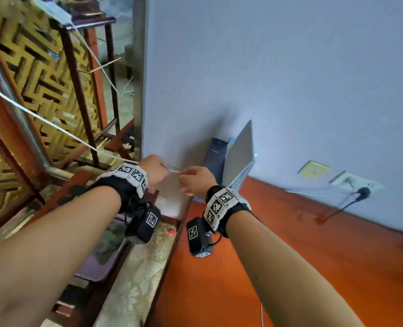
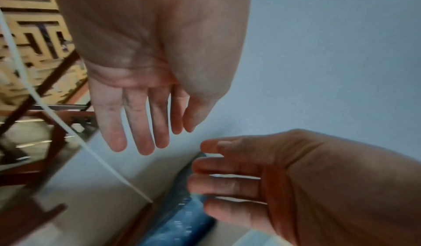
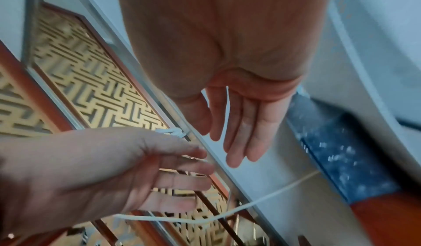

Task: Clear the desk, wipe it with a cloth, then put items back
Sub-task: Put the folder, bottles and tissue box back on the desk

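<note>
The orange-red wooden desk top (image 1: 290, 256) at lower right looks smooth and pretty glossy. The pale grey wall (image 1: 290, 79) is matt. The gold fretwork lattice screen (image 1: 30, 74) at upper left looks like wood, and the thin white cord (image 1: 42, 119) crossing it looks like smooth plastic.

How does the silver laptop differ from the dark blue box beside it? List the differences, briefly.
Colour: the laptop is silver-grey, the dark blue box is dark. State: the laptop stands on edge, partly open in a V; the box shows one flat closed face. Height: the laptop's top corner rises above the box's top. Shared: both stand upright by the wall at the orange desk's far end.
</note>
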`<move>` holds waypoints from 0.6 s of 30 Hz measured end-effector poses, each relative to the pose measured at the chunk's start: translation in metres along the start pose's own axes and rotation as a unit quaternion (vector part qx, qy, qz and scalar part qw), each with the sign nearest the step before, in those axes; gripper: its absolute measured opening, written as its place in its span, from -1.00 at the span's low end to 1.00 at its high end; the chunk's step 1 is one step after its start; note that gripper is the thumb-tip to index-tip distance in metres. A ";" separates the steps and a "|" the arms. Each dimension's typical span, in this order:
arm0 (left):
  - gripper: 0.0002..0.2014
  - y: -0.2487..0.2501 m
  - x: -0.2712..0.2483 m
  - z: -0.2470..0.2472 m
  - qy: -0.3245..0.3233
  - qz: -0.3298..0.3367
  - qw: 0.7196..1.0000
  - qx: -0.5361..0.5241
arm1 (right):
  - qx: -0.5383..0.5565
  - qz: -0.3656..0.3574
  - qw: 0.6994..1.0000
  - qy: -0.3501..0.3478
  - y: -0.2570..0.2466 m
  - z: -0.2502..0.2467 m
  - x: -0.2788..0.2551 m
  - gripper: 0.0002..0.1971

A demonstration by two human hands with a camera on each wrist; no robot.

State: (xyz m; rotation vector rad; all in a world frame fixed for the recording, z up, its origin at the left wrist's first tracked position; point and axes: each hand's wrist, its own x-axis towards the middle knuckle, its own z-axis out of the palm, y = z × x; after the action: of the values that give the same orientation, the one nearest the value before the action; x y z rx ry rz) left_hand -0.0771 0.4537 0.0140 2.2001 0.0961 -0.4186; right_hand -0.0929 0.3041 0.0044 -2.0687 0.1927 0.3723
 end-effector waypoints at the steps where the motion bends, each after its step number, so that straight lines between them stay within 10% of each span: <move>1: -0.83 0.020 -0.010 0.006 0.015 0.018 1.000 0.004 | 0.013 -0.010 1.000 0.001 0.000 -0.016 -0.014 -0.88; 10: -0.89 0.151 -0.084 0.104 -0.002 0.085 0.996 -0.024 | -0.031 -0.009 0.992 0.122 0.037 -0.182 -0.128 -0.85; 18: -0.71 0.164 -0.086 0.149 0.026 -0.003 0.999 0.037 | -0.008 0.033 0.990 0.139 0.073 -0.220 -0.130 -0.81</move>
State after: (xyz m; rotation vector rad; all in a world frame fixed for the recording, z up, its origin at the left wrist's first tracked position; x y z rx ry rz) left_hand -0.1621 0.2428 0.0821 2.2852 0.1157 -0.3744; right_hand -0.1955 0.0751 0.0914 -2.1283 0.4278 0.1243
